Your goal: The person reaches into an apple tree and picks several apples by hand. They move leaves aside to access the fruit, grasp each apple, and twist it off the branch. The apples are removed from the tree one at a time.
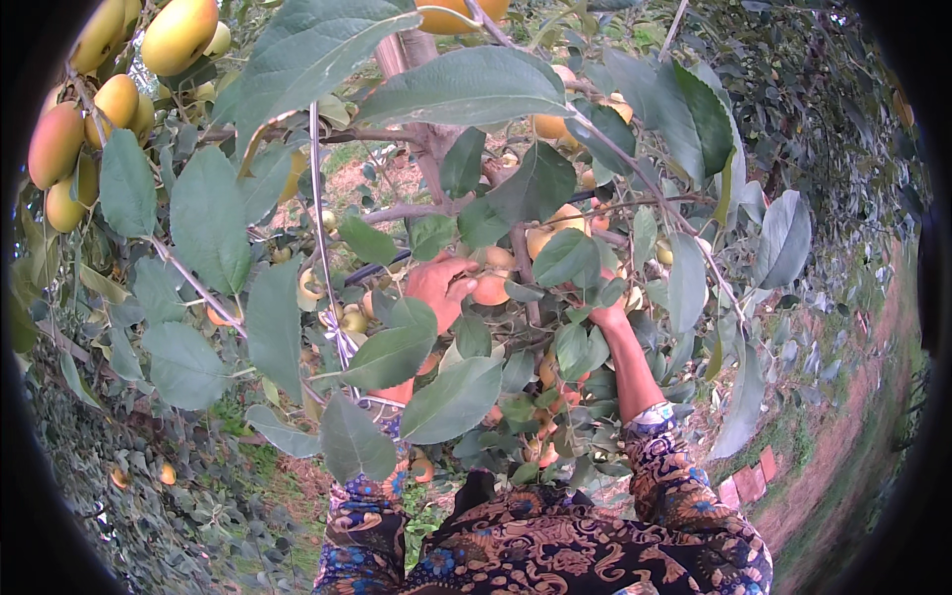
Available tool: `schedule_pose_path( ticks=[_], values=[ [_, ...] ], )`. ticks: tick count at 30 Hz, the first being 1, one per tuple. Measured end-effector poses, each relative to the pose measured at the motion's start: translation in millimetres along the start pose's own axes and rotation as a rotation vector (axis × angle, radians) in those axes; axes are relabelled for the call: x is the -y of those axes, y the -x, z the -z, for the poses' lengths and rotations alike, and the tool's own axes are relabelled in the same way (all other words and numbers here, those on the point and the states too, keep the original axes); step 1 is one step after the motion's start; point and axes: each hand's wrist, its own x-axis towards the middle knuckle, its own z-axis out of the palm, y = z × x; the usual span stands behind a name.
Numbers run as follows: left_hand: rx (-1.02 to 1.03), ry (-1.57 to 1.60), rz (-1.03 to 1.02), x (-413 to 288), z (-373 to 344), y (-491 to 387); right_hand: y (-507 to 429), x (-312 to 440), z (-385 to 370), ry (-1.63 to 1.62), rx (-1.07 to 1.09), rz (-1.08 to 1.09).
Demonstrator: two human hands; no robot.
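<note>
Among the leaves of an apple tree, my left hand (440,286) is raised with thumb and fingers curved beside an orange-red apple (491,288); whether they touch cannot be told. My right hand (608,297) reaches into the foliage to the right, its fingers mostly hidden by leaves, so what it touches is unclear. Yellowish apples (567,220) hang above and between the hands. Large green leaves (454,398) cover much of my left wrist. More reddish apples (547,452) hang lower down, in front of my patterned clothing.
A pale cord (320,223) runs down on the left to a knotted ribbon (341,338). Branches (401,212) cross before the trunk (424,141). Larger yellow-orange apples (178,37) hang at the upper left. Reddish flat blocks (749,482) lie on the ground at the lower right.
</note>
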Motion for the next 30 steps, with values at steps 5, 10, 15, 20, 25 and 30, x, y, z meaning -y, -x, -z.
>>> schedule_pose_path(
  ticks=[5, 10, 15, 20, 25, 30],
  values=[
    [0.203, 0.614, 0.341, 10.3, 13.1, -15.6, 12.4, 24.5, 3.4, -0.108, 0.074, -0.271],
    [0.341, 0.334, 0.215, 28.8, 17.4, -32.8, 13.7, 43.7, 4.0, -0.149, 0.106, -0.421],
    [0.353, 0.021, 0.068, 40.9, 5.5, -48.5, 38.9, 77.2, 4.7, 0.105, -0.012, -0.471],
    [0.074, 0.370, 0.211, 25.8, 16.8, -20.9, 73.1, 144.9, 20.4, 0.263, 0.132, 0.113],
    [0.101, 0.644, 0.290, 16.6, 27.1, -5.6, 31.3, 178.4, 0.1, 0.170, 0.110, 0.189],
    [0.037, -0.024, 0.082, 10.0, 13.9, -12.8, -8.1, 189.7, -24.5, 0.242, 0.113, 0.056]
  ],
)
